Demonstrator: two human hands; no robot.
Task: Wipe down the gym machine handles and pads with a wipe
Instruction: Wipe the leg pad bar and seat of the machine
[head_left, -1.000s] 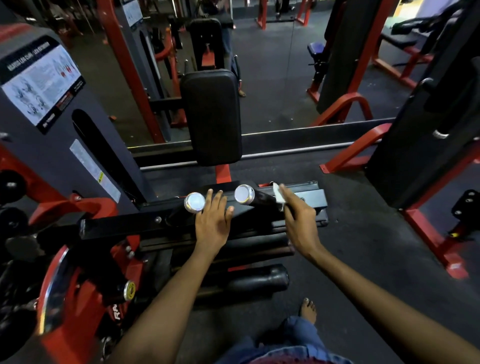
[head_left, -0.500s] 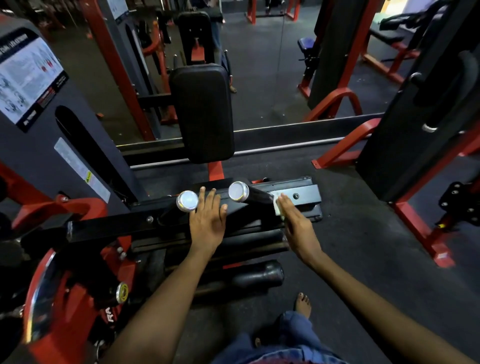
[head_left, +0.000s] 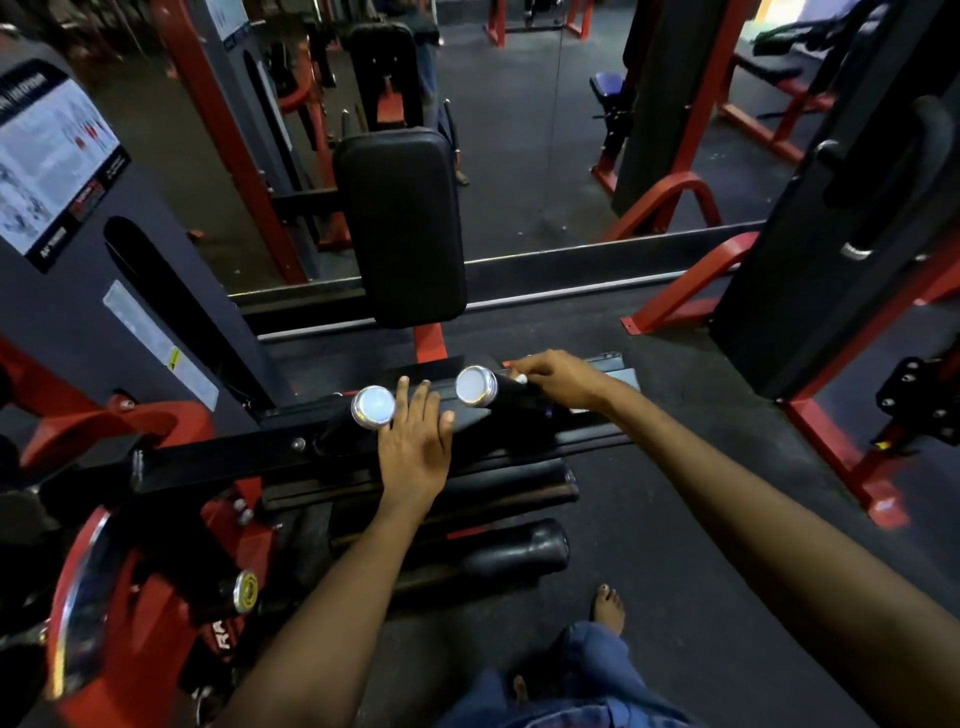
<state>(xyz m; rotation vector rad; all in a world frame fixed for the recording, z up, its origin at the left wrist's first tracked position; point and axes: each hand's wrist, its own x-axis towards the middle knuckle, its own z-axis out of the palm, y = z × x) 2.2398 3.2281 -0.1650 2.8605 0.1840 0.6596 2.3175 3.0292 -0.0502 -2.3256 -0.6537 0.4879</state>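
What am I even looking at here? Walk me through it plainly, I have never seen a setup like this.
This is one picture from a camera worn on a person's head, looking forward and down at their own arms. No robot is involved.

In front of them is a red and black gym machine. Two black handles with shiny metal end caps point toward the camera: the left handle and the right handle. Behind them stands an upright black pad, with a mirror beyond it.

The left hand rests flat, fingers straight, on the machine between the handles. The right hand curls over the right handle, pinching a small white wipe against it. Most of the wipe is hidden under the fingers.
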